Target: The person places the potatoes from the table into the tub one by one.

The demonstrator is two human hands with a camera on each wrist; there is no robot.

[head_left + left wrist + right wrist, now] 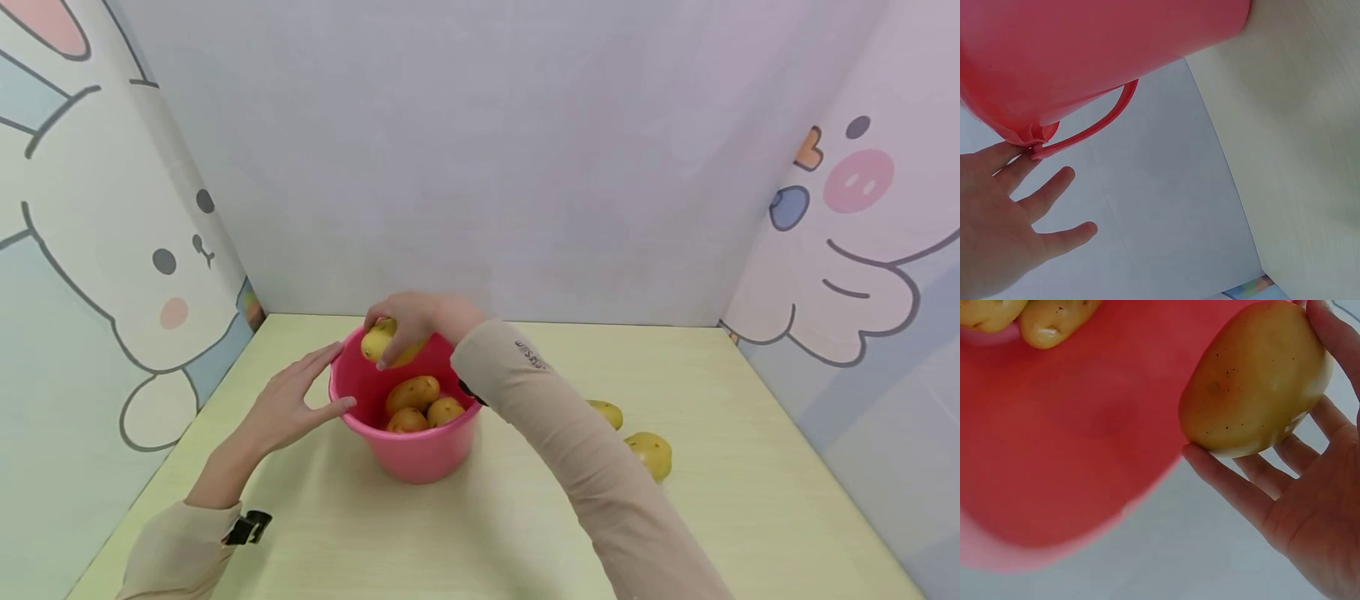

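Note:
A pink bucket stands on the table, with several potatoes lying in its bottom. My right hand reaches over the bucket's far rim and grips a yellow potato between thumb and fingers. Up close in the right wrist view, this potato is smooth with small dark specks. At the bucket's left side my left hand rests against the rim, its fingers spread and fairly straight. In the left wrist view, two of its fingertips touch the rim beside the bucket's handle.
Two more potatoes lie on the pale wooden table to the right: one potato farther back and a bigger potato nearer, both partly behind my right sleeve. Walls with cartoon animals enclose the table at the left, back and right.

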